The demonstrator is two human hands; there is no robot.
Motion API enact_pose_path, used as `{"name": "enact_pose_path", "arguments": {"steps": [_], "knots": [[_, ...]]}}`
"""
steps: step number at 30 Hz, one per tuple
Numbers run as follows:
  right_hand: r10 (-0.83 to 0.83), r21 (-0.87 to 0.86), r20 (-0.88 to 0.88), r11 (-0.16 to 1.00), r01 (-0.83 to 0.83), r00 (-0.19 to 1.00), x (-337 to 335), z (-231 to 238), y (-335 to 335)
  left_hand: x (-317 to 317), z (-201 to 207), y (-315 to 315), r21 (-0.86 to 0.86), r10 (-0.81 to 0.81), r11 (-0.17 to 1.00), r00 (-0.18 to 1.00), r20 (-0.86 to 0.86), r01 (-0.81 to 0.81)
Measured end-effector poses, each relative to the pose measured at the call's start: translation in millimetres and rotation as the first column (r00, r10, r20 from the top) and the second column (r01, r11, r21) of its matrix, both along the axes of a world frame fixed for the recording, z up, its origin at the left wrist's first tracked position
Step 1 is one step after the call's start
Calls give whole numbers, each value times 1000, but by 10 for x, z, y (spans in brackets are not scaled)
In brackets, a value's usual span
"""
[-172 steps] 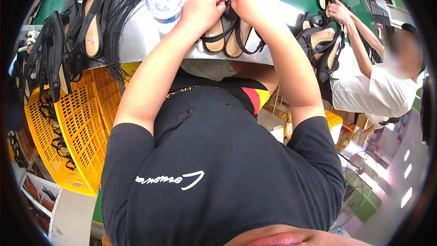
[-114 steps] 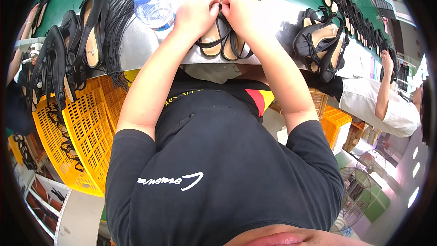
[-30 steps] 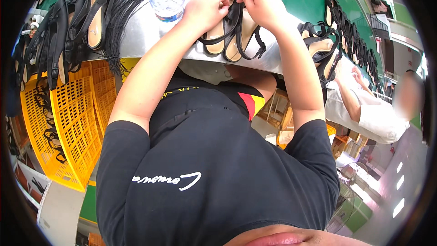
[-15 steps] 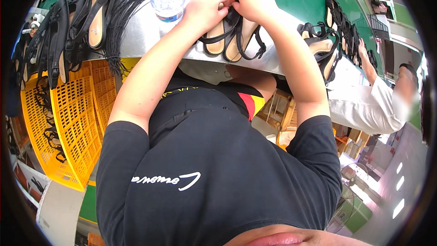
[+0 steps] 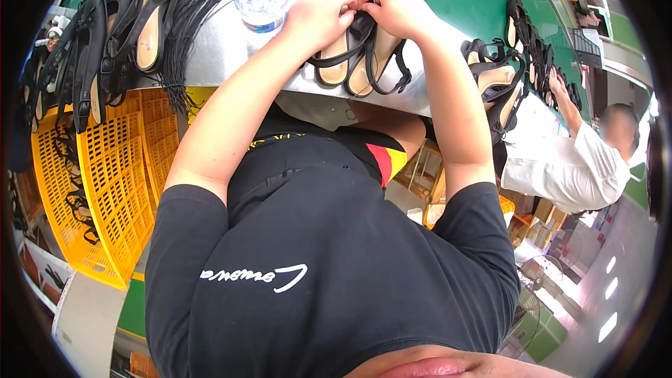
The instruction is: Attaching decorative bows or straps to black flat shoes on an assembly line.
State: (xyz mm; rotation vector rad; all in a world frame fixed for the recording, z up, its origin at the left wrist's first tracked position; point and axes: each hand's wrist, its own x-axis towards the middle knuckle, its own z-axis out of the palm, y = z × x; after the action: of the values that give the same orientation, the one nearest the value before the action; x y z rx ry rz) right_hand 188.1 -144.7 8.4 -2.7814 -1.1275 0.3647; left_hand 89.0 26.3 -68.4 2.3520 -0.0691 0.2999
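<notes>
Pinching, left hand point(image 5: 318, 17) and right hand point(image 5: 396, 10), over black slingbacks point(image 5: 335, 63); can't tell on what!
Working on shiny metal point(image 5: 217, 56), by green tabletop point(image 5: 479, 0), yellow crate point(image 5: 120, 189).

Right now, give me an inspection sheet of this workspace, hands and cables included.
Surface: shiny metal worktop, green area beyond.
Shoes at the hands: two black strapped shoes, side by side, pale insoles up.
Clutter: blue-capped clear bottle, upright; other black shoes to the left and right.
Hands: left hand and right hand over the uppers, fingertips close together; exact grip hidden.
Cables: nothing seen for certain; thin black strands lie left of the bottle.
Surroundings: yellow crate lower left; co-worker in white and fan at right.
</notes>
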Motion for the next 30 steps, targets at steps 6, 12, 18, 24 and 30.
{"name": "enact_pose_path", "arguments": {"steps": [6,12,18,24,30], "knots": [[-30,44,90,999,26,995,-83,-84,-4,-4,47,-7,2,21,1000,999,-42,-21],[-110,52,-12,992,111,994,-157,4,-5,-36,46,-13,5,39,999,999,-32,-39],[-200,35,-35,979,202,979,-229,-17,18,-94,162,-56,139,47,990,997,-55,-39],[-213,48,-63,975,216,975,-232,-7,8,-97,213,-177,136,147,982,985,-88,-134],[-177,194,101,969,155,979,-403,133,-55,-142,188,-151,111,140,984,990,-22,-137]]}}
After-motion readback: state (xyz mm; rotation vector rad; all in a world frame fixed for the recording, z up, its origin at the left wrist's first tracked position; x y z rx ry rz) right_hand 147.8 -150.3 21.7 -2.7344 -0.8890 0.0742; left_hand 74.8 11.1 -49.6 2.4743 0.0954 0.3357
